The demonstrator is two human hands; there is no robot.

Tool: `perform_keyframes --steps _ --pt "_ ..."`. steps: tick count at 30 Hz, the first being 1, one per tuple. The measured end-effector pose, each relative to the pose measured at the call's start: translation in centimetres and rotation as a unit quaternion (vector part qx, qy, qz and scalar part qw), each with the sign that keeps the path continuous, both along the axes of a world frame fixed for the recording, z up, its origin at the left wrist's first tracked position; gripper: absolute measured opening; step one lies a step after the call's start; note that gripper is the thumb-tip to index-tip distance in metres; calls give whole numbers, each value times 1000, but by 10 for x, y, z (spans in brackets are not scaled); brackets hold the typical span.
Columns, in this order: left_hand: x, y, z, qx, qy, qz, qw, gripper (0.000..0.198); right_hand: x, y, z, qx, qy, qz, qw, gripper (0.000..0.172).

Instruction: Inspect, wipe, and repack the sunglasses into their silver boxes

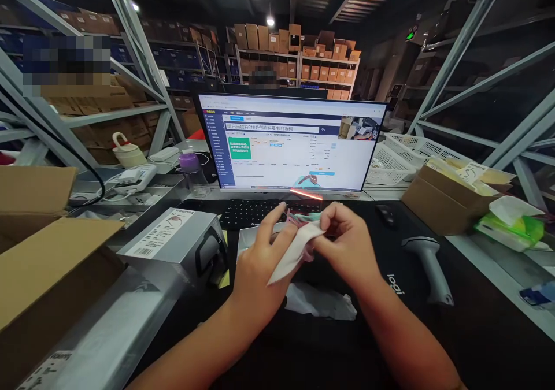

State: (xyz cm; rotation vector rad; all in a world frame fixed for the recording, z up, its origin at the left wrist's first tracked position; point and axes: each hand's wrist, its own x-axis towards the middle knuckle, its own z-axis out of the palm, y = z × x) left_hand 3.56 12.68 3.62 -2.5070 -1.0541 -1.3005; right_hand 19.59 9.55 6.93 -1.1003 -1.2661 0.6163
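Both hands meet in front of the monitor (299, 147), above the desk mat. My left hand (264, 257) is closed around a small pink and teal item (307, 215) and a strip of white tissue (295, 251) that hangs over its fingers. My right hand (349, 242) pinches the upper end of the tissue between thumb and fingers. The fingers partly hide the small item, so its full shape cannot be made out. Behind the left hand is an open light box (247, 237). A crumpled translucent wrapper (321, 301) lies on the mat below the hands.
A grey product box (173, 240) and open cardboard boxes (39, 268) stand at the left. Behind the hands is a black keyboard (243, 212). To the right are a mouse (385, 215), a barcode scanner (429, 268), a filled carton (437, 202) and a green tissue pack (511, 228).
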Motion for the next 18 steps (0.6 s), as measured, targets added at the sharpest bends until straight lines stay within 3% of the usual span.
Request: perform_keyframes --steps 5,10,12,15,18 --pt "-5 4 6 -53 -69 -32 996 38 -19 -4 -7 61 -172 -33 983 23" --pt "-13 7 13 -211 -42 -177 960 87 8 3 1 32 -109 -19 993 21" --pt "-22 8 19 -234 -4 -170 957 74 25 5 5 33 -70 -11 997 19" --pt "-36 8 32 -102 14 -87 991 43 43 4 8 29 -67 25 997 15" --pt "-41 6 41 21 50 -64 996 62 46 -3 10 23 -115 45 992 13"
